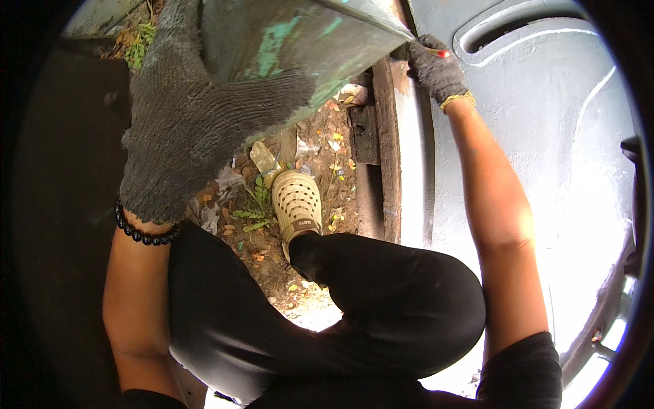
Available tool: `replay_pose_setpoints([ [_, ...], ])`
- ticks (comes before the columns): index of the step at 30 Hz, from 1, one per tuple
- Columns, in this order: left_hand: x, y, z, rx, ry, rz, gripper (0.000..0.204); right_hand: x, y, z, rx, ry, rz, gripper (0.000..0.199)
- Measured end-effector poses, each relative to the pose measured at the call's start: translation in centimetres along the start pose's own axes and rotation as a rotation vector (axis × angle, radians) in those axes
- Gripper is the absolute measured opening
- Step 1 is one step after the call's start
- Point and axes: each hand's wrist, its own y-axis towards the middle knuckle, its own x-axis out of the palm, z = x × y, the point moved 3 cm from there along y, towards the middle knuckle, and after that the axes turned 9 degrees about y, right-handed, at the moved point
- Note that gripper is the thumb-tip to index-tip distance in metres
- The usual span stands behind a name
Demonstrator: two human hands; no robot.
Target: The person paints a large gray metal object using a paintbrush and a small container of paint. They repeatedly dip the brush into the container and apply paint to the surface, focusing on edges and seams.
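Note:
My left hand point(191, 109), in a dark grey knitted glove, grips a grey, angular panel-like piece point(300, 51) with turquoise paint smears. The thumb lies across its near face; the other fingers are partly hidden at the top edge. Past the piece's right corner, my right hand point(437, 71), gloved alike with a yellow cuff edge, is closed round a slim stick-like tool point(439, 52) with a red end. The tool's other end points to that corner, and I cannot make out its kind or whether it touches. Beside this hand stands a large grey-painted body panel point(545, 102) with a slotted recess point(518, 27).
My bent legs in black trousers point(402, 300) fill the lower middle. A beige clog point(297, 201) stands on dirt with leaves and litter point(266, 160). Wooden boards point(387, 143) run upright beside the panel. A dark surface point(68, 204) lies to the left.

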Motion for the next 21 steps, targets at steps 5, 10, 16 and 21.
replay_pose_setpoints([
  [5,0.2,0.2,-1.4,-0.064,-0.199,-0.021,0.086,-1.2,-2.8,0.3,-0.135,-0.435,-0.286,0.022],
  [10,0.4,0.1,-1.1,-0.123,-0.275,0.067,0.080,-2.5,-4.1,-1.1,-0.616,-1.025,-0.186,0.021],
  [16,0.4,-0.1,-0.6,-0.136,-0.198,-0.018,0.076,-1.4,-2.9,-0.1,-0.147,-0.519,-0.340,0.024],
  [21,0.0,-0.2,-0.5,-0.004,-0.268,0.086,0.076,-2.3,-2.4,0.8,-0.403,-0.389,-0.161,0.025],
])
